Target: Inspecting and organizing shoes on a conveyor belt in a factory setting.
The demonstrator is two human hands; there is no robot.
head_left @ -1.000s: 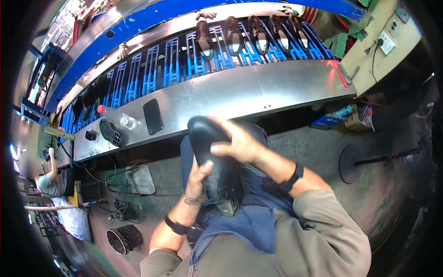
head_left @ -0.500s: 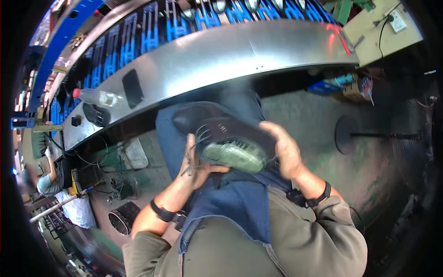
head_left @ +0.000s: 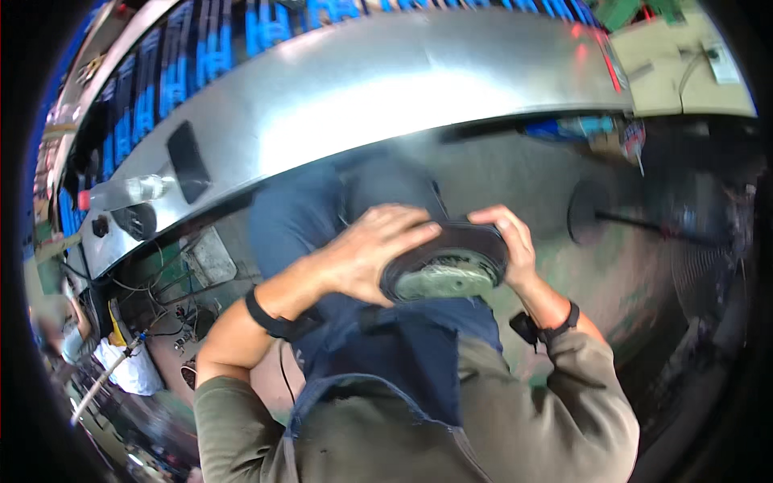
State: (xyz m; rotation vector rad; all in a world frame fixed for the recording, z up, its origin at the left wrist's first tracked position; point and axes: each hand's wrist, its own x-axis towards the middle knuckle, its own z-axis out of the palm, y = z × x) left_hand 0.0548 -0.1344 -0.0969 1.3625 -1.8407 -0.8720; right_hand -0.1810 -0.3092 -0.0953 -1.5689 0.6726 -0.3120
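Note:
A dark brown shoe (head_left: 471, 236) is held sideways above my lap, between my two hands. A pale green insert, which looks like a shoe last (head_left: 447, 282), fills its opening. My left hand (head_left: 374, 245) wraps over the left end of the shoe, its fingers stretched across the upper and hiding the front part and the laces. At the other end, my right hand (head_left: 515, 241) curls round the shoe, fingertips along its far edge. A blue apron (head_left: 386, 354) lies beneath the shoe.
A curved metal bench (head_left: 346, 101) runs ahead of me, with a dark flat pad (head_left: 188, 161), a red-capped clear bottle (head_left: 129, 193) and a black object (head_left: 135, 221) on it. Blue racks (head_left: 173, 84) stand behind. Another person (head_left: 68, 330) is at far left; a fan (head_left: 700, 274) is right.
My left hand has moved from below the shoe up over its left end. The shoe has shifted right and turned, hiding its laces. My view has tilted slightly.

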